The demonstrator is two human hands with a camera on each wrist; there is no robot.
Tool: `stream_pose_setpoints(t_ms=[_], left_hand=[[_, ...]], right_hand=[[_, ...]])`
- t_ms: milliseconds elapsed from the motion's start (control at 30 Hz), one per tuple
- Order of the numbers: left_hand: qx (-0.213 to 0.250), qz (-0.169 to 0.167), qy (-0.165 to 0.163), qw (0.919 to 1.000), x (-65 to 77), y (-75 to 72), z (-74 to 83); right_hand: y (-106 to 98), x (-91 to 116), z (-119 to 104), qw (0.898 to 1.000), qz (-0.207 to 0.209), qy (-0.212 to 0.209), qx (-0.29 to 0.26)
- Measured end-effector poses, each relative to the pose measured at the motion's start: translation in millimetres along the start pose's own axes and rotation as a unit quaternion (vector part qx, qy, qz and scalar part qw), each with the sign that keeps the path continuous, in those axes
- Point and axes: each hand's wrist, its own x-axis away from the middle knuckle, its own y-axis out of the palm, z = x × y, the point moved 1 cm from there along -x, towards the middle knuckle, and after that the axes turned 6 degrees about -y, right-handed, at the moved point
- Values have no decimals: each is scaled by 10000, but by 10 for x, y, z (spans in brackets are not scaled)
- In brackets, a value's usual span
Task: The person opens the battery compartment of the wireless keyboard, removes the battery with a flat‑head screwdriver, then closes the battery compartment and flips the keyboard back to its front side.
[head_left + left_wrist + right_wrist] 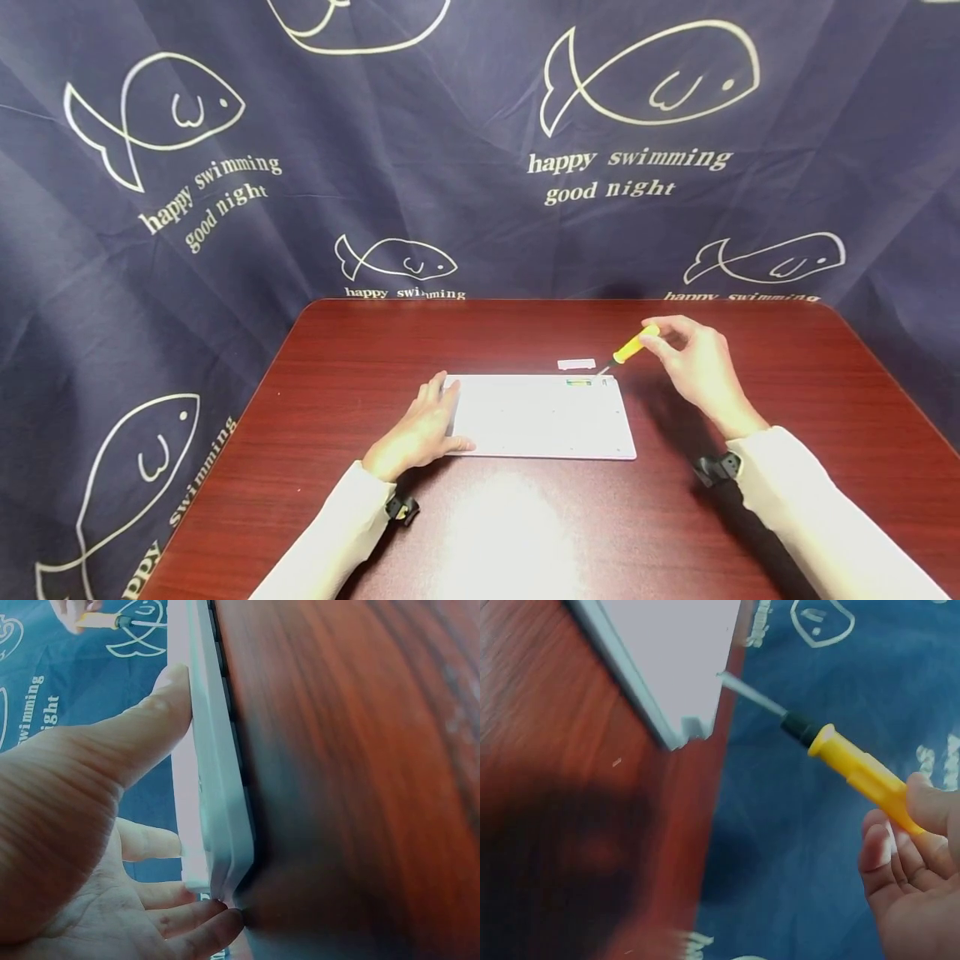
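A white keyboard [540, 417] lies face down on the table, with dark keys showing along its underside in the left wrist view. Near its far right corner is an open battery compartment with a green and yellow battery [578, 382] inside. My left hand [423, 423] holds the keyboard's left end, thumb [161, 712] on the near edge and fingers around the far part. My right hand [697, 362] grips a yellow screwdriver [636, 344] by the end of its handle. The screwdriver's metal shaft [754, 696] slants down, its tip right at the compartment.
Just behind the keyboard lies a small white battery cover [576, 364]. The reddish-brown wooden table [375, 342] ends at a dark blue curtain [487, 167] with fish drawings. Black camera bands [717, 469] sit at both wrists over white sleeves.
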Motion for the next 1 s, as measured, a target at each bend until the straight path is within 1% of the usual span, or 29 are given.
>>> stream_pose_setpoints(t_ms=[267,500,600,700,767,833,900,1000], left_hand=[[17,-56,6,10000,2,-22,5],[-6,-46,19,10000,-5,-32,12],[-7,-42,25,10000,-7,-35,15],[-17,-53,1,10000,-5,-37,19],[13,-30,12,10000,-1,-34,19],[29,-21,19,10000,0,-27,19],[57,6,48,10000,2,-17,17],[22,0,31,10000,6,-3,9]], right_hand=[[-20,63,248,9983,-68,570,52],[-34,80,348,9938,-162,1026,390],[-48,84,367,9917,-377,1135,464],[-82,86,388,9883,-740,1225,530],[-108,89,401,9868,-963,1183,540],[-137,91,407,9879,-1035,1060,464],[-166,88,405,9914,-963,848,272],[-206,75,391,9958,-702,580,2]])
